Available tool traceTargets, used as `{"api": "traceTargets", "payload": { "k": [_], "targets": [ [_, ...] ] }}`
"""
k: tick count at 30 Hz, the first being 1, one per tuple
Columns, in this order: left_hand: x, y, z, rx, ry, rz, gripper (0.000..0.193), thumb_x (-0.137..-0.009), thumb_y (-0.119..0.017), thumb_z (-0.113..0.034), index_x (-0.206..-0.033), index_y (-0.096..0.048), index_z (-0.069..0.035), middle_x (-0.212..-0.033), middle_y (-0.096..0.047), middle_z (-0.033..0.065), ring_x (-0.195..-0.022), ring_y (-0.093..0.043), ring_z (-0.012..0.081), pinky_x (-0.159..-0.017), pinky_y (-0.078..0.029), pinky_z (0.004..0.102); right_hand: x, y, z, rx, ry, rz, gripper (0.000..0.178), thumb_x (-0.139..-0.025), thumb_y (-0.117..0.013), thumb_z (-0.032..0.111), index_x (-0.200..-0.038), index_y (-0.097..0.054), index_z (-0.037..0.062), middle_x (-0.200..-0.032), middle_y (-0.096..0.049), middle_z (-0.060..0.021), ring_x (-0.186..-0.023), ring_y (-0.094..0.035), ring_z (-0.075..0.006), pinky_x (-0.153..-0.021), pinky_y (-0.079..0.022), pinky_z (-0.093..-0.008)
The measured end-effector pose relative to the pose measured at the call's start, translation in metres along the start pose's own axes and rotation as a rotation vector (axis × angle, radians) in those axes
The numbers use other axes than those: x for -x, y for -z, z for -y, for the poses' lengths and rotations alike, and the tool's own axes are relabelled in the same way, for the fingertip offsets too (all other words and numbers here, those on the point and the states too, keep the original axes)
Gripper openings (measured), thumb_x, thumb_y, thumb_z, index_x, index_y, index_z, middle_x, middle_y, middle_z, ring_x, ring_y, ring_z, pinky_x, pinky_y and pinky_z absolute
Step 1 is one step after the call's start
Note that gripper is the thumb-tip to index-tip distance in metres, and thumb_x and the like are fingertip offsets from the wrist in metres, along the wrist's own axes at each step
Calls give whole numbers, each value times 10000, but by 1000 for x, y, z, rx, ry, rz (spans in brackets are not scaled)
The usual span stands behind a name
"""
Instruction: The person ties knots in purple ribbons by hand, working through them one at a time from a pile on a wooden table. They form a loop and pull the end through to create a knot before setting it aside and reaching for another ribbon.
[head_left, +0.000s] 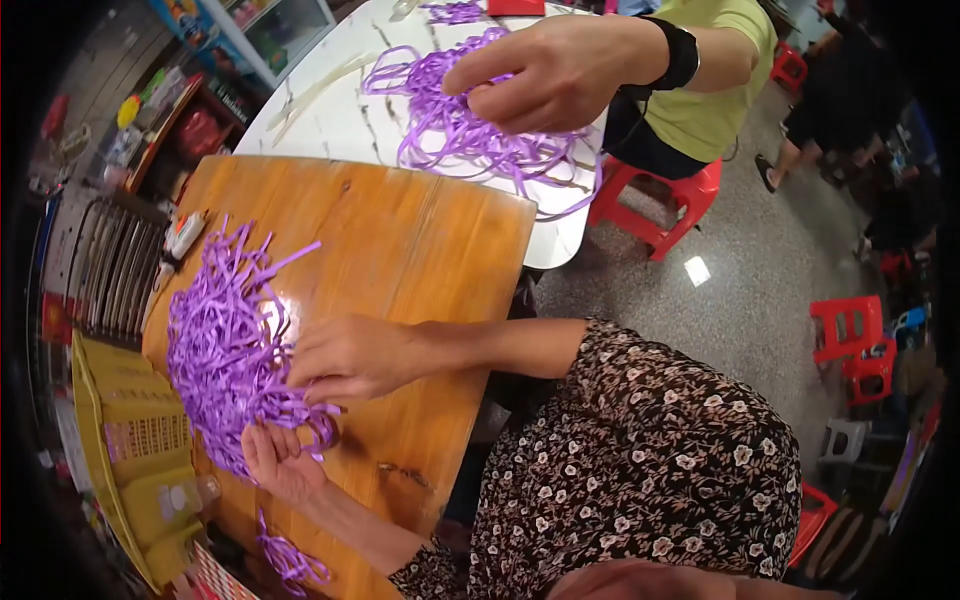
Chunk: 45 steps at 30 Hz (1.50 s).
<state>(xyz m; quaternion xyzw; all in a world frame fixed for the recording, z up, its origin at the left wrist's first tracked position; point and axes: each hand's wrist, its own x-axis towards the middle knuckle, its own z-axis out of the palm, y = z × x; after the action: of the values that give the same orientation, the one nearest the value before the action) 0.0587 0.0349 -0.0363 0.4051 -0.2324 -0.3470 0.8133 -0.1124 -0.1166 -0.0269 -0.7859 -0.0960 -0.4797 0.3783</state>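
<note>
A large heap of purple ribbon strips (225, 330) covers the left side of the wooden table (420, 240). My left hand (285, 462) is closed at the heap's near edge, its fingers curled on purple ribbon, with a small loop (325, 430) beside them. Just above it, my right hand (355, 357) has its fingers bent together over the strips. Its fingertips are partly hidden, so what it pinches does not show clearly. A smaller bunch of purple ribbon (290, 560) lies apart, by the table's near left edge.
Across a white table (330, 120), a co-worker's hand (560, 75) with a dark watch is over another purple ribbon heap (460, 130). A yellow carton (140, 450) stands left of my table. A white-and-orange tool (183, 238) lies near the corner. Red stools (665, 205) stand on the floor.
</note>
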Motion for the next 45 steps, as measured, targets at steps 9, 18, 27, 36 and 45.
{"api": "traceTargets", "payload": {
  "k": [9,18,27,36,45],
  "targets": [
    [0,14,-7,36,-27,8,32,-879,-493,-36,-851,-509,-33,-592,-294,-29,-492,-251,61,-423,-212,210,86,75,42,132,-538,-447,82,-855,-554,40,-905,-618,30,-836,-620,-34,-766,-580,-103,-688,-466,-227],
    [0,7,-5,91,-19,142,94,-879,-503,-42,-891,-588,-5,-681,-499,8,-497,-279,51,-429,-238,204,113,132,35,706,-582,-312,153,-789,-613,3,-942,-619,11,-806,-615,-57,-708,-575,-128,-635,-456,-231],
    [3,7,-8,112,-64,108,89,-872,-516,-45,-899,-589,-2,-739,-552,29,-505,-301,56,-427,-245,200,53,116,-18,956,-283,198,234,-743,-644,141,-974,-637,100,-1121,-543,-73,-1051,-471,-278,-897,-349,-389],
    [5,-3,-10,127,-87,72,99,-853,-537,-49,-902,-597,14,-626,-477,-3,-491,-289,53,-421,-218,203,44,113,-58,797,-412,404,64,-780,-602,137,-805,-612,80,-1080,-570,-57,-1047,-479,-238,-921,-306,-390],
    [5,-8,-7,64,-94,-4,120,-853,-546,-70,-901,-602,25,-568,-394,-30,-481,-273,50,-422,-201,204,51,134,-64,556,-406,237,110,-787,-601,104,-876,-623,44,-950,-609,-65,-907,-545,-234,-803,-417,-336]
  ]
}}
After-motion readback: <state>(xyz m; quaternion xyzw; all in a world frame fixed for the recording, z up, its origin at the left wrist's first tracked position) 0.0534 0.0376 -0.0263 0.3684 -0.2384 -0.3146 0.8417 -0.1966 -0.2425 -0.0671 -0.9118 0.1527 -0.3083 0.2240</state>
